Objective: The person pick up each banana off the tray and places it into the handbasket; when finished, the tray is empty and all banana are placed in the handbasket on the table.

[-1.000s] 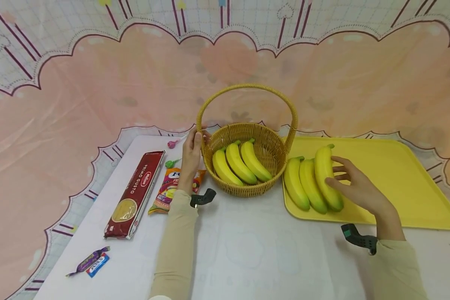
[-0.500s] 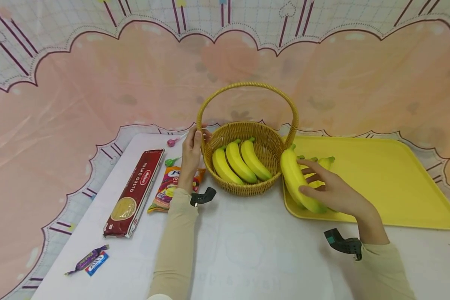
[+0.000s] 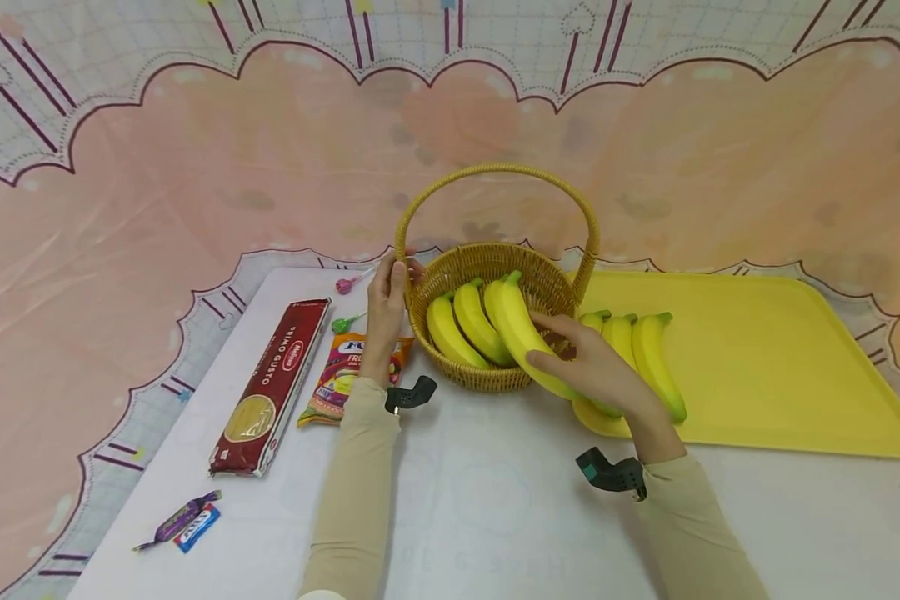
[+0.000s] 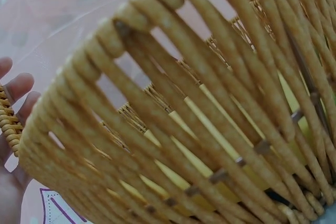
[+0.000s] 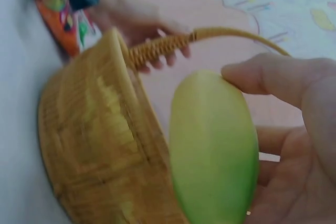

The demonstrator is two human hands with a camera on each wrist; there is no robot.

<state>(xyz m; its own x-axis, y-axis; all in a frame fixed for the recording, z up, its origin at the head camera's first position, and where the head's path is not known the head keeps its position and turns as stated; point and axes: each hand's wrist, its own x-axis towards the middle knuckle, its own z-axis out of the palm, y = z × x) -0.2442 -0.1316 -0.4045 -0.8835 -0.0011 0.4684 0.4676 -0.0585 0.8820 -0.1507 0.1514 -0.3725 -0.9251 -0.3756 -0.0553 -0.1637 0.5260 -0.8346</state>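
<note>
With fingers and thumb my right hand (image 3: pixel 600 367) pinches a yellow banana (image 3: pixel 523 333) along its side, over the right front rim of the wicker basket (image 3: pixel 487 381). In the right wrist view the greenish tip of this banana (image 5: pixel 212 150) is close, overlapping the basket's edge. My left hand (image 3: pixel 385 312) grips the left foot of the tall basket handle (image 3: pixel 498 168). Inside the basket lie three bananas (image 3: pixel 450 333) side by side, the rightmost partly hidden by the held one. Three more bananas (image 3: pixel 656 367) lie on the yellow tray (image 3: pixel 787 367), partly behind my right hand.
Left of the basket are an orange snack bag (image 3: pixel 333 379), partly under my left arm, and a long red pasta pack (image 3: pixel 273 383). Two lollipops (image 3: pixel 343 286) lie behind the bag. Purple (image 3: pixel 176 521) and blue (image 3: pixel 197 528) wrapped sweets lie at the front left. A printed cloth hangs behind.
My right hand has carried the banana leftward from above the tray to the basket's right front rim, uncovering bananas on the tray. My left hand stays on the handle.
</note>
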